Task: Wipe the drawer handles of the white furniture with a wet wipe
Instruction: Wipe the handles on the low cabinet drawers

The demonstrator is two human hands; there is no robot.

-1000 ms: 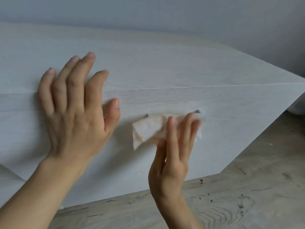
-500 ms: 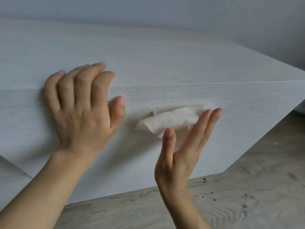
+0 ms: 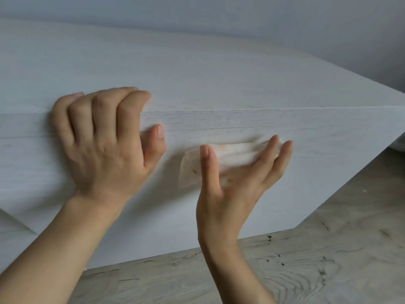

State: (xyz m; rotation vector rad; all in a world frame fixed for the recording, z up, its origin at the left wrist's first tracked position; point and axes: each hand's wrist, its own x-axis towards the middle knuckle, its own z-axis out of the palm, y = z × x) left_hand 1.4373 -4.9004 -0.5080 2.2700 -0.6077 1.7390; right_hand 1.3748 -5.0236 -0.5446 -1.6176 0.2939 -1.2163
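Right now my right hand (image 3: 232, 183) has its fingers straight and held apart from the thumb, pressing the orange-stained wet wipe (image 3: 238, 150) flat against the drawer front (image 3: 306, 161) of the white furniture (image 3: 197, 73). My left hand (image 3: 105, 145) is near it on the same front, fingers curled over the top edge and thumb pressed below. Both hands are slightly blurred. Beneath lies the wooden floor (image 3: 328, 260).

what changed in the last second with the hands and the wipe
The right hand swept the wet wipe rightward along the drawer front, its fingers straightening. The left hand curled its fingers over the top edge. Unchanged: left hand's spot on the white furniture, wipe still pressed to the front.
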